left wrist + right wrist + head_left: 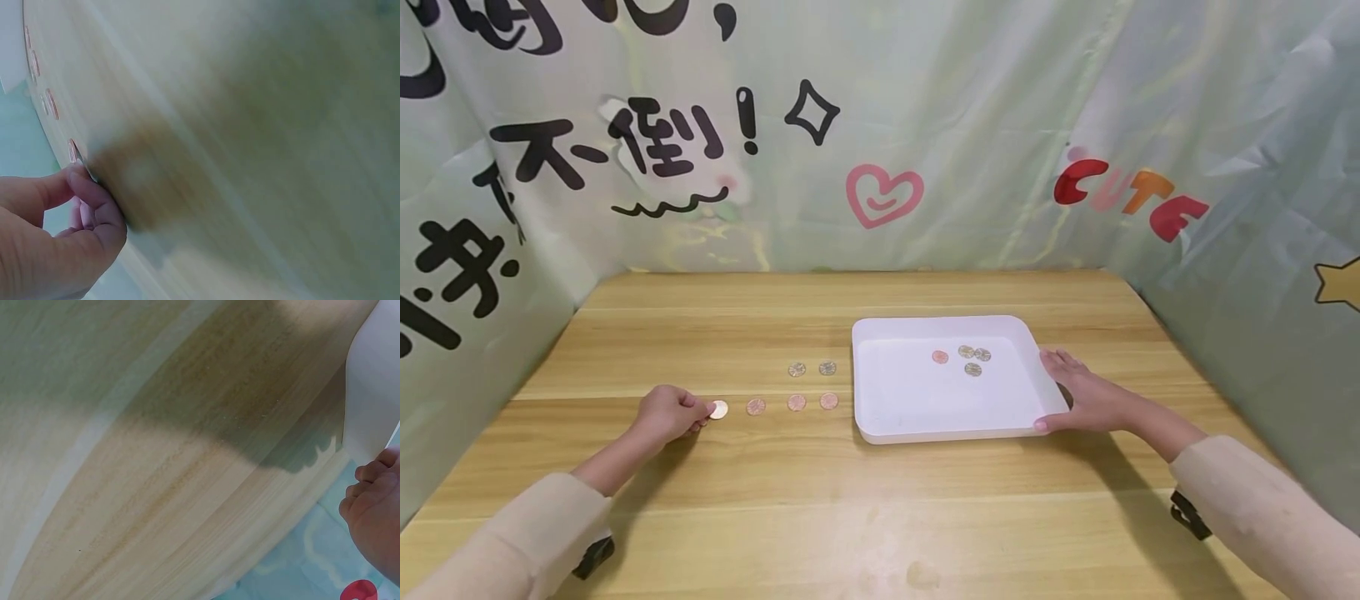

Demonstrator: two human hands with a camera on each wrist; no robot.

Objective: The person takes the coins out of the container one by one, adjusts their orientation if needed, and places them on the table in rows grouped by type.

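My left hand pinches a shiny coin between thumb and fingertips, low at the tabletop, at the left end of a row of copper-coloured coins. Behind that row lie two duller, greyish coins. In the left wrist view the pinched coin is mostly covered by the fingertips. My right hand holds the right end of a white tray, thumb at the near corner and fingers on the side rim. Inside the tray rest one copper-coloured coin and three greyish ones.
A wooden table carries everything. A printed fabric curtain with lettering and drawings stands along the table's back and both sides. Dark wrist devices show below both sleeves.
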